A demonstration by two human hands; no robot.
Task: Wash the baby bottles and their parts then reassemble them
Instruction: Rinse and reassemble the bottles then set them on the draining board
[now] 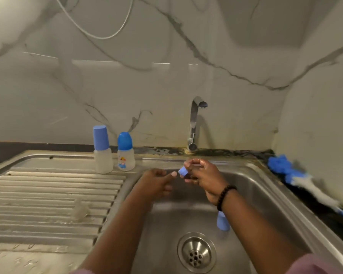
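right hand (201,174): small blue part (182,172) pinched over sink (265,194) | left hand (156,181): loosely curled, nothing held | bottles (103,150) (126,152) capped, upright on drainboard (48,194); cartoon print seen, no text legible

The wall (166,86) is white with grey wiggly lines like marble. The sink (265,194) is shiny silver, and so is the tap (193,123). Two bottles stand at the far left. The left bottle (103,150) is cloudy white with a light blue cap. The right bottle (126,152) has a darker blue cap and a little cartoon picture. The brush (297,175) on the right is blue and white. The bracelet (224,196) is black beads.
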